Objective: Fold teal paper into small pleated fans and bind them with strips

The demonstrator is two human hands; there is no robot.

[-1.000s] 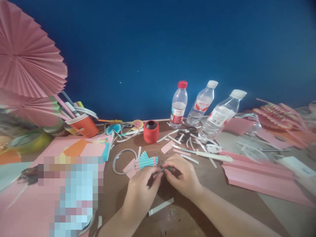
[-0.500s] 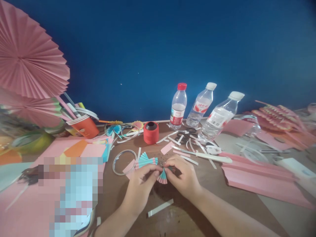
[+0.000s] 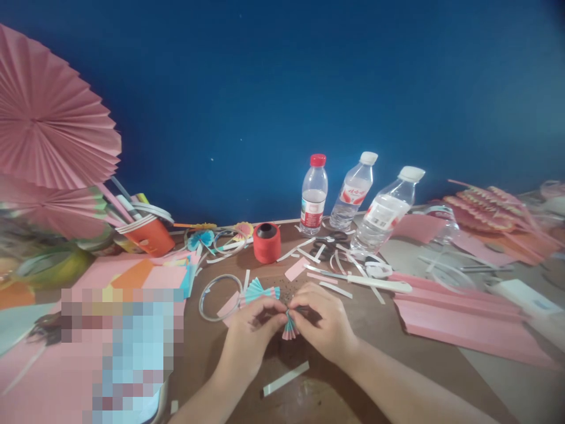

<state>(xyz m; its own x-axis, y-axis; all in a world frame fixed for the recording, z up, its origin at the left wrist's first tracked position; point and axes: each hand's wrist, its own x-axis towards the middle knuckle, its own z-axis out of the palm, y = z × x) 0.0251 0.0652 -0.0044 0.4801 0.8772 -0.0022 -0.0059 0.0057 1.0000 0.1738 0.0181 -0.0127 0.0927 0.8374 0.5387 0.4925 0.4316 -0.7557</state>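
Observation:
Between my two hands is a small pleated paper fan (image 3: 290, 330), turquoise with pink ends. My left hand (image 3: 249, 335) pinches it from the left with thumb and forefinger. My right hand (image 3: 324, 321) pinches it from the right, and the fingertips of both hands meet at its gathered top. Part of the fan is hidden behind the fingers. Just behind my left hand lies another turquoise and pink pleated fan (image 3: 259, 290). A clear tape ring (image 3: 201, 301) rests left of it, partly over a pink paper piece (image 3: 228, 307).
Behind stand a red spool (image 3: 267, 244) and three bottles, one a red-capped bottle (image 3: 313, 206). A white-handled knife (image 3: 379, 282) lies right, beside folded pink paper (image 3: 459, 324). Nearest me is a white strip (image 3: 286, 378). An orange cup (image 3: 152, 237) holds pens at the left.
The view has shifted slightly, so things sit a little lower and further left. Both hands keep their pinch on the small fan, their fingertips now closer together.

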